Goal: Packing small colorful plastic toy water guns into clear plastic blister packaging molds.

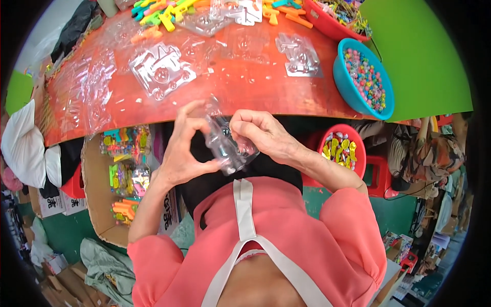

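Note:
A clear plastic blister shell (225, 143) with moulded hollows is held tilted above my lap, just off the table's front edge. My left hand (185, 140) grips its left side, thumb at the lower end and fingers at the upper. My right hand (261, 134) is closed in a pinch against the right side of the shell; whatever lies between those fingertips is hidden. More empty clear shells (162, 71) lie on the red table (220, 97) beyond my hands, with another shell (299, 55) farther right.
Colourful toy guns (166, 19) are heaped at the far edge. A blue basin (389, 97) of colourful balls stands at the table's right; a red bowl (327, 23) lies behind it. Below are a red tub (362, 148) of yellow pieces and a cardboard box (94, 204) of packed toys. Another person (432, 148) is at right.

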`<move>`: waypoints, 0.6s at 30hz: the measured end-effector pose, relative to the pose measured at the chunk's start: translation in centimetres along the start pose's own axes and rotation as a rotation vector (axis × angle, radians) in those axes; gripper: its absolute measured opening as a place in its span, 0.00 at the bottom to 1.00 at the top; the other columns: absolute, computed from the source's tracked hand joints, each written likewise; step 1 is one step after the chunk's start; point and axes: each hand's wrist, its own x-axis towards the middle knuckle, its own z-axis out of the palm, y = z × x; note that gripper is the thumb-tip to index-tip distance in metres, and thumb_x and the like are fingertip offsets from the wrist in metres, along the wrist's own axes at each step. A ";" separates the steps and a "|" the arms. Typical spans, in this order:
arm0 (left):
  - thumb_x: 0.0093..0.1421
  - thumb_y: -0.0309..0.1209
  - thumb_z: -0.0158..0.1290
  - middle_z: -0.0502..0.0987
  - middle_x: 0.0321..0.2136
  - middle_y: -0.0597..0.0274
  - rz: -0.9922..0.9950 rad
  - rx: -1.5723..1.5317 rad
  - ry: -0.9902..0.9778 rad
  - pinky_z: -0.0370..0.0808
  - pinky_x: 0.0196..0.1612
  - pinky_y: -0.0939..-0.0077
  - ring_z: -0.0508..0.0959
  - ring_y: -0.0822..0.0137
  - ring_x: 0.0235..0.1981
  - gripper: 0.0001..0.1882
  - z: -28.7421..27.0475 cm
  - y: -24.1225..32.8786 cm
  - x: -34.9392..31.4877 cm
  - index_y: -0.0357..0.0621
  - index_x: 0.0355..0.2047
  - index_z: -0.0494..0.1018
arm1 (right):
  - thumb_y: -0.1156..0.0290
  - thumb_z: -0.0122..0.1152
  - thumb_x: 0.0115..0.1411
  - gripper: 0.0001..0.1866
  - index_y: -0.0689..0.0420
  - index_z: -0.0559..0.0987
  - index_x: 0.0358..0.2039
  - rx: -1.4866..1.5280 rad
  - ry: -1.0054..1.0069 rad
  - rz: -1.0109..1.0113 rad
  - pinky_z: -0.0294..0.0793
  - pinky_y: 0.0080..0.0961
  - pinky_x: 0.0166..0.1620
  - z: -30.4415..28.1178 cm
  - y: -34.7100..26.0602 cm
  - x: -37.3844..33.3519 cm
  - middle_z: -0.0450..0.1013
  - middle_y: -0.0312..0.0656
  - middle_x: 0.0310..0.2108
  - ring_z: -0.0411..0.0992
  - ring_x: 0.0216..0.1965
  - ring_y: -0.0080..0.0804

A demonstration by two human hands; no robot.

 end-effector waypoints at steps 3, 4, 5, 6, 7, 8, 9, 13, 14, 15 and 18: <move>0.36 0.34 0.75 0.58 0.58 0.46 0.023 -0.026 0.065 0.68 0.58 0.52 0.63 0.46 0.61 0.31 -0.3 1.4 0.0 0.45 0.37 0.67 | 0.65 0.47 0.69 0.12 0.57 0.72 0.30 -0.120 -0.144 0.049 0.63 0.15 0.26 0.0 -2.1 0.2 0.66 0.29 0.21 0.62 0.22 0.14; 0.36 0.33 0.75 0.58 0.58 0.46 0.043 0.000 0.078 0.69 0.57 0.53 0.64 0.47 0.61 0.31 -0.3 1.5 0.1 0.45 0.36 0.67 | 0.65 0.47 0.69 0.12 0.57 0.72 0.30 -0.123 -0.148 0.051 0.63 0.15 0.26 0.2 -2.0 0.2 0.66 0.29 0.21 0.62 0.22 0.14; 0.39 0.32 0.73 0.60 0.58 0.46 -0.014 0.001 0.163 0.70 0.55 0.55 0.67 0.46 0.58 0.24 0.1 0.9 -0.1 0.42 0.30 0.68 | 0.65 0.47 0.70 0.13 0.57 0.72 0.30 -0.079 -0.123 0.054 0.63 0.15 0.26 0.5 -1.8 0.2 0.66 0.29 0.21 0.63 0.22 0.14; 0.39 0.32 0.73 0.60 0.58 0.46 -0.013 0.006 0.172 0.70 0.55 0.55 0.67 0.46 0.58 0.24 -0.1 0.1 -0.4 0.42 0.30 0.68 | 0.64 0.47 0.70 0.13 0.57 0.72 0.31 -0.039 -0.102 0.050 0.63 0.15 0.26 0.7 -1.8 0.5 0.66 0.29 0.21 0.63 0.22 0.14; 0.40 0.31 0.72 0.61 0.59 0.45 0.066 0.081 0.125 0.71 0.55 0.55 0.68 0.45 0.57 0.22 -0.5 -0.7 -0.7 0.41 0.27 0.68 | 0.64 0.46 0.70 0.13 0.57 0.72 0.32 -0.034 -0.113 0.028 0.62 0.15 0.25 0.5 -1.5 0.8 0.66 0.30 0.21 0.63 0.21 0.14; 0.42 0.30 0.71 0.62 0.59 0.45 0.145 0.156 0.078 0.71 0.54 0.56 0.68 0.45 0.56 0.20 -0.9 -1.2 -0.9 0.39 0.24 0.68 | 0.64 0.46 0.70 0.13 0.58 0.72 0.32 -0.021 -0.094 0.060 0.62 0.15 0.24 0.6 -1.5 0.6 0.66 0.30 0.21 0.63 0.21 0.15; 0.45 0.29 0.68 0.69 0.55 0.46 0.136 0.117 0.054 0.72 0.53 0.57 0.70 0.44 0.54 0.19 -1.5 -0.4 -0.8 0.37 0.20 0.66 | 0.64 0.46 0.70 0.13 0.58 0.72 0.32 -0.016 -0.068 0.090 0.62 0.15 0.24 0.4 -1.5 0.3 0.65 0.31 0.21 0.62 0.21 0.15; 0.45 0.28 0.68 0.77 0.43 0.52 0.217 0.295 0.216 0.74 0.48 0.57 0.75 0.45 0.48 0.19 -4.6 -1.6 -4.2 0.39 0.24 0.66 | 0.65 0.49 0.69 0.10 0.55 0.72 0.31 0.196 0.298 -0.024 0.63 0.17 0.25 -1.2 -4.3 -1.0 0.67 0.30 0.24 0.64 0.23 0.18; 0.46 0.26 0.68 0.77 0.42 0.53 0.157 0.265 0.283 0.74 0.47 0.58 0.76 0.47 0.47 0.19 -5.4 -2.8 -5.9 0.40 0.26 0.66 | 0.67 0.49 0.68 0.08 0.53 0.71 0.30 0.262 0.180 -0.148 0.63 0.17 0.25 -4.2 -5.3 -1.5 0.67 0.30 0.24 0.64 0.23 0.17; 0.46 0.25 0.68 0.77 0.42 0.53 0.018 0.261 0.328 0.74 0.46 0.60 0.77 0.49 0.45 0.19 -6.5 -4.1 -8.0 0.40 0.27 0.65 | 0.65 0.50 0.69 0.09 0.52 0.71 0.31 0.228 0.590 -0.246 0.59 0.16 0.22 -5.5 -6.3 -0.7 0.66 0.29 0.23 0.62 0.21 0.15; 0.46 0.22 0.67 0.77 0.40 0.54 -0.311 0.218 0.425 0.73 0.45 0.65 0.77 0.55 0.42 0.18 -8.6 -4.1 -11.9 0.39 0.28 0.65 | 0.69 0.47 0.70 0.08 0.55 0.74 0.35 0.016 0.572 -0.564 0.55 0.15 0.21 -10.0 -8.5 0.9 0.61 0.26 0.21 0.56 0.19 0.13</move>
